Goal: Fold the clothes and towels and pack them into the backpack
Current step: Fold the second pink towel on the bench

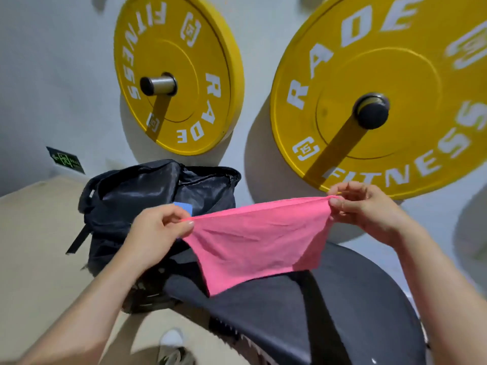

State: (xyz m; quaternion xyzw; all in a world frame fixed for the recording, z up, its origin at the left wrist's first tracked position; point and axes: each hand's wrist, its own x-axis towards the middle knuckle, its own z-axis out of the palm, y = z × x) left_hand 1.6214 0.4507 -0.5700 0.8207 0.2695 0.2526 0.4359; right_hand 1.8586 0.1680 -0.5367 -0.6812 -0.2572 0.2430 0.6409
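A pink towel hangs stretched in the air between my hands. My left hand pinches its upper left corner and my right hand pinches its upper right corner. The lower part droops toward a dark padded bench. Behind the towel, a black backpack stands open against the wall, with a bit of blue cloth showing inside.
Two yellow weight plates hang on steel pegs on the white wall above. The floor at the left is beige. A green sign sits low on the wall. A shoe shows at the bottom.
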